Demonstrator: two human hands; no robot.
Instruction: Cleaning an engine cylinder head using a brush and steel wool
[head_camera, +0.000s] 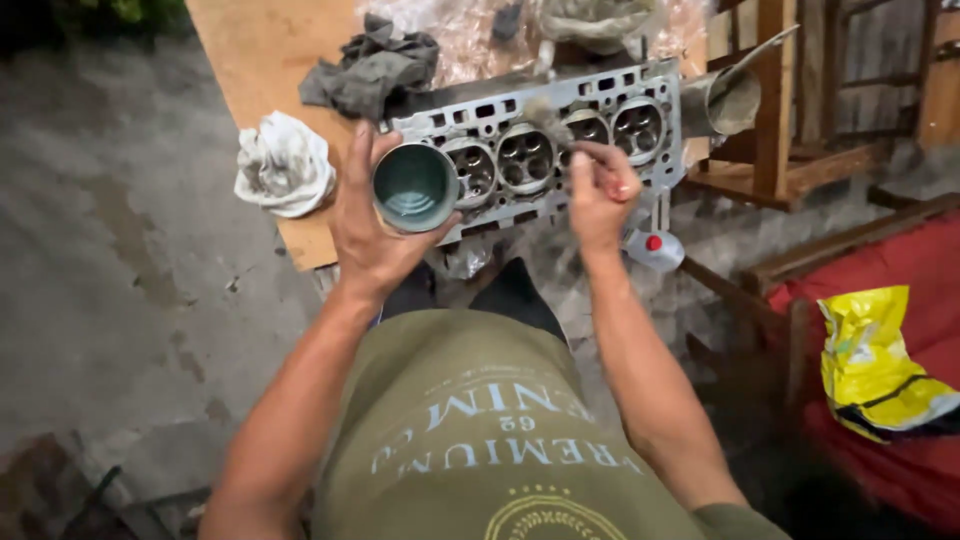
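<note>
My left hand (368, 225) grips a round metal can (415, 187) with dark liquid inside, held open-side up just in front of the left end of a grey engine cylinder head (600, 92). My right hand (600, 195) pinches a small brush (548, 120) whose bristles blur over the head between its middle combustion chambers. The cylinder head lies face up on a wooden board (262, 60) with four round chambers showing.
A white crumpled rag (285, 165) and a dark grey rag (372, 66) lie on the board to the left. A metal funnel (727, 98) sits by the head's right end. A small plastic bottle with red cap (652, 247), wooden frame (775, 120), red cushion with yellow bag (880, 365) stand right.
</note>
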